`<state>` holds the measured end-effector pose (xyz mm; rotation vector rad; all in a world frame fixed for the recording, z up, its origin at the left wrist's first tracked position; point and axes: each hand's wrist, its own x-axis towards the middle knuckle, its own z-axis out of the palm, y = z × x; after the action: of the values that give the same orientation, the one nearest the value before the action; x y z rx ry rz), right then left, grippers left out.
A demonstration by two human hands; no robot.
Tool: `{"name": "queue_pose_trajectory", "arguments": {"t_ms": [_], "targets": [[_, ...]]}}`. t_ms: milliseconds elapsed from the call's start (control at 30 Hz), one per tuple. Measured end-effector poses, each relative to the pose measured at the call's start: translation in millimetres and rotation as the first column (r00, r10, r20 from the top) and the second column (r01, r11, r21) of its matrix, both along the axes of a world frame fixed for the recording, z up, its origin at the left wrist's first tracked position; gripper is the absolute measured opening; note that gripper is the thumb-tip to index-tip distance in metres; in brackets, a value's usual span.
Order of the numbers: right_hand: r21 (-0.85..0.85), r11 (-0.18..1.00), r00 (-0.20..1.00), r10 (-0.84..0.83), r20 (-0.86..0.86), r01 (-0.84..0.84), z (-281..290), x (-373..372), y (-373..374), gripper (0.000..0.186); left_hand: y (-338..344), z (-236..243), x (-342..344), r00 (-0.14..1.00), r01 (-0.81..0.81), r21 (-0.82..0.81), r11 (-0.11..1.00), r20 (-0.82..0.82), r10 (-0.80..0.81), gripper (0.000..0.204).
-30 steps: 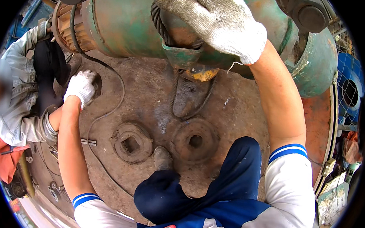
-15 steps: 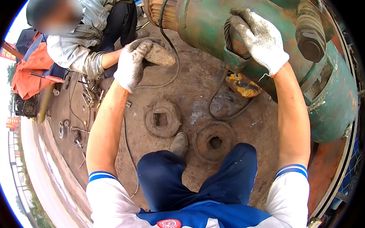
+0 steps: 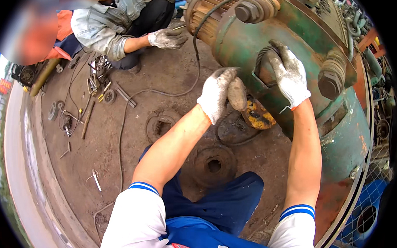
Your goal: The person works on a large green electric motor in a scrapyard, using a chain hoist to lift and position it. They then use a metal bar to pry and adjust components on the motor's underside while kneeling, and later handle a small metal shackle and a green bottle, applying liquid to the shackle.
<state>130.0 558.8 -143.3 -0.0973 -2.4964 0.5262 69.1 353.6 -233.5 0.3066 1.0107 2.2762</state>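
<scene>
My left hand [image 3: 217, 93], in a soiled white glove, is closed on a rounded, oblong tan-grey block [image 3: 237, 95] beside the green housing [image 3: 232, 50] of a large machine. My gloved right hand [image 3: 288, 72] grips at the dark wire rope loop [image 3: 260, 60], which runs through a bracket [image 3: 262, 80] on the housing; its fingertips are partly hidden. Below hangs a chipped yellow metal piece [image 3: 257, 115], with more rope looping on the floor. Large bolts [image 3: 331, 79] stick out near my right hand.
At upper left a co-worker [image 3: 105, 27] crouches, one gloved hand [image 3: 167, 38] beside the black cable [image 3: 144, 92]. Loose tools [image 3: 94, 81] lie on the dirty deck [image 3: 81, 172]. Two round floor fittings [image 3: 211, 177] are by my legs. A mesh fence [image 3: 362, 220] stands at right.
My left hand has swung rightward with the block, up to the bracket beside my right hand. The view has shifted, showing more of the machine's top and the tools at left.
</scene>
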Motion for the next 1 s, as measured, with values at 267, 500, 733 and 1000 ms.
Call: {"name": "queue_pose_trajectory", "arguments": {"t_ms": [267, 500, 733, 1000], "targets": [[-0.084, 0.996, 0.999, -0.038, -0.04, 0.034, -15.0, 0.4, -26.0, 0.039, -56.5, -63.5, -11.8, 0.984, 0.169, -0.435, 0.884, 0.027, -0.175, 0.043], [-0.077, 0.951, 0.941, -0.307, -0.143, 0.298, -25.3, -14.1, -49.0, 0.038, -45.5, -77.7, -32.6, 0.619, -0.179, -0.698, 0.693, -0.628, -0.473, 0.075], [0.251, 0.888, 0.89, -0.429, 0.156, 0.384, 3.2, -18.5, -43.4, 0.042, -15.6, -104.9, -41.0, 0.482, -0.21, -0.634, 0.745, -0.73, -0.485, 0.061], [-0.079, 0.82, 0.813, -0.572, -0.108, 0.567, -6.7, -105.6, -19.3, 0.036, 77.3, -91.9, -100.3, 0.493, -0.229, -0.698, 0.679, -0.684, -0.537, 0.047]]}}
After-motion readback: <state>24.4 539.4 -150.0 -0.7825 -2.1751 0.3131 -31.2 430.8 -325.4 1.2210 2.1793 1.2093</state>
